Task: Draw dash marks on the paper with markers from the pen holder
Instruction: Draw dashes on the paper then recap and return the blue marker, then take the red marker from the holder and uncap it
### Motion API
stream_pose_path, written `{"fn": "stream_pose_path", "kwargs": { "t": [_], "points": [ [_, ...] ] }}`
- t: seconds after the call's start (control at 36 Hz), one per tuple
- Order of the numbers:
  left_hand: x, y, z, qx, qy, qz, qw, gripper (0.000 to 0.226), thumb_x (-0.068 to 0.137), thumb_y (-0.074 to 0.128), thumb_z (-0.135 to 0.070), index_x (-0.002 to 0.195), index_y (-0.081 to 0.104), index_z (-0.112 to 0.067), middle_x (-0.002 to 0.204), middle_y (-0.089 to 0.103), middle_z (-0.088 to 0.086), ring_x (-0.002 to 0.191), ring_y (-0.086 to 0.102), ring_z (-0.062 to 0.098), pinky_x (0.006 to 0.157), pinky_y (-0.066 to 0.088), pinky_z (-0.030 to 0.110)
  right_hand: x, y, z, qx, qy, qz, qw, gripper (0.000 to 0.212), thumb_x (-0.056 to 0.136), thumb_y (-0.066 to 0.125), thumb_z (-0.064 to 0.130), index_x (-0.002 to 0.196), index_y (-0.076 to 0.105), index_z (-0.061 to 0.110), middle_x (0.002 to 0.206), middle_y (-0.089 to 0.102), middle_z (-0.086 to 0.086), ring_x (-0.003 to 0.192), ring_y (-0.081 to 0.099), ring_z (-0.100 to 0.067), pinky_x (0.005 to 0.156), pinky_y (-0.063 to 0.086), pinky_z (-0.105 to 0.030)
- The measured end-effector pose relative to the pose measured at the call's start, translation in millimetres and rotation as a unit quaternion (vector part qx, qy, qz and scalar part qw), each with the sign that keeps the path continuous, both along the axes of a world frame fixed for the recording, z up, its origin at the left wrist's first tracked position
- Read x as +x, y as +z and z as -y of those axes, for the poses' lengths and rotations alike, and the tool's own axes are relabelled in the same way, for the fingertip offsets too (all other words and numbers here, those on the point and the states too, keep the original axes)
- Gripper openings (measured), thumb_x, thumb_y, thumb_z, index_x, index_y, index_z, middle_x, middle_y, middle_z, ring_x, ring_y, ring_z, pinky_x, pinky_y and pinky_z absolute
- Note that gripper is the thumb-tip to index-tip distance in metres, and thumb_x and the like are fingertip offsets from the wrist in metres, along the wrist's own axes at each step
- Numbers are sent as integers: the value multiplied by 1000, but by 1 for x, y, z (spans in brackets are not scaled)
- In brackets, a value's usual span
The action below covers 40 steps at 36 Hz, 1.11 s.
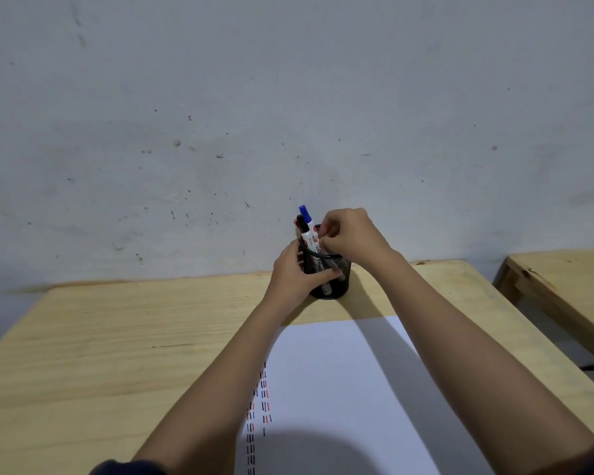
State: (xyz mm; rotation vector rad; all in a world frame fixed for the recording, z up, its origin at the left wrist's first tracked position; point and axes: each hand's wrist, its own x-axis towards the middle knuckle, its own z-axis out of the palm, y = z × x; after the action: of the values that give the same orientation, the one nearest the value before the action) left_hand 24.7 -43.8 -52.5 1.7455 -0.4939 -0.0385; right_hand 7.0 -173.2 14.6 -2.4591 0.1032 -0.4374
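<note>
Gripping pen holder near table back edge

The pen holder stands at the far edge of the table, close to the wall, so access from behind is blocked. The left hand covers its left side, and the right hand covers its rim from the right. Marker caps project above the rim on the left. Both forearms cross the paper, leaving a bare strip between them. The table surface left of the left forearm is unobstructed.
</note>
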Motion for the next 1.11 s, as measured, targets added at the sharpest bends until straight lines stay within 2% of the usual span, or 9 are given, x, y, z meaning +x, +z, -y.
{"fn": "stream_pose_path", "kwargs": {
  "t": [0.11, 0.22, 0.39, 0.47, 0.64, 0.78, 0.89, 0.97, 1.11],
  "points": [
    [-1, 2, -2, 3, -3, -4, 1000, 53, 63, 86, -22, 107, 56, -26, 100, 65, -14, 98, 63, 4, 84, 52, 22, 0, 7, 1, 5, 37, -48, 998, 13, 70, 69, 1, 79, 71, 10, 79, 70, -10, 73, 65, -19, 75, 55, -32],
    [-3, 3, -4, -6, -14, -4, 1000, 57, 65, 84, -14, 112, 55, -25, 95, 62, -23, 81, 59, -21, 69, 46, 2, 0, 9, 1, 0, 51, -63, 997, 14, 67, 72, 1, 75, 70, 12, 79, 71, -11, 78, 69, -24, 77, 57, -33],
    [-3, 1, -5, -5, -8, -9, 1000, 49, 63, 85, -15, 97, 55, -34, 93, 62, -22, 81, 59, -19, 67, 46, 4, 1, 5, 2, -12, 58, -58, 997, 17, 68, 69, -1, 78, 72, 12, 78, 73, -9, 80, 70, -22, 81, 58, -37],
    [-1, -1, -4, -9, -10, -7, 1000, 51, 64, 85, -12, 100, 55, -32, 94, 61, -21, 79, 56, -25, 67, 45, 2, 1, 4, 1, -22, 63, -60, 996, 19, 71, 67, 2, 86, 73, 12, 82, 71, -6, 83, 69, -20, 84, 56, -36],
    [3, -5, -4, 1, -12, 2, 1000, 52, 63, 85, -20, 103, 55, -35, 101, 62, -17, 88, 58, -19, 72, 46, 6, 0, 2, 1, -8, 61, -37, 997, 17, 76, 66, 2, 90, 73, 9, 89, 72, -11, 83, 68, -21, 80, 56, -31],
    [2, -7, -2, 9, 3, 15, 1000, 60, 62, 85, -30, 116, 58, -23, 113, 57, 2, 106, 60, 12, 84, 47, 17, -3, 3, 4, 40, 34, 5, 999, 11, 77, 70, 5, 87, 72, 9, 84, 70, -8, 74, 61, -12, 60, 43, -4],
    [-1, -6, -1, 23, 11, 5, 1000, 68, 61, 84, -36, 120, 53, -23, 114, 57, 1, 106, 60, 12, 92, 51, 30, -14, 5, 7, 77, 15, 66, 995, 12, 78, 68, 4, 89, 70, 8, 82, 67, -5, 77, 62, -13, 69, 49, -12],
    [-6, -3, 1, 24, 24, -11, 999, 68, 54, 81, -43, 115, 56, -23, 113, 62, 2, 104, 63, 14, 93, 52, 39, -25, 8, 5, 99, 1, 132, 986, 12, 78, 66, 2, 89, 68, 8, 80, 65, 0, 75, 62, -13, 71, 48, -8],
    [-19, 5, 2, 35, 37, -6, 999, 62, 63, 78, -35, 119, 54, -27, 116, 59, -3, 106, 59, 12, 98, 47, 36, -47, 21, -3, 116, -9, 208, 971, 11, 82, 62, 3, 91, 65, 9, 87, 63, -2, 79, 60, -12, 64, 46, -3]
  ]
}}
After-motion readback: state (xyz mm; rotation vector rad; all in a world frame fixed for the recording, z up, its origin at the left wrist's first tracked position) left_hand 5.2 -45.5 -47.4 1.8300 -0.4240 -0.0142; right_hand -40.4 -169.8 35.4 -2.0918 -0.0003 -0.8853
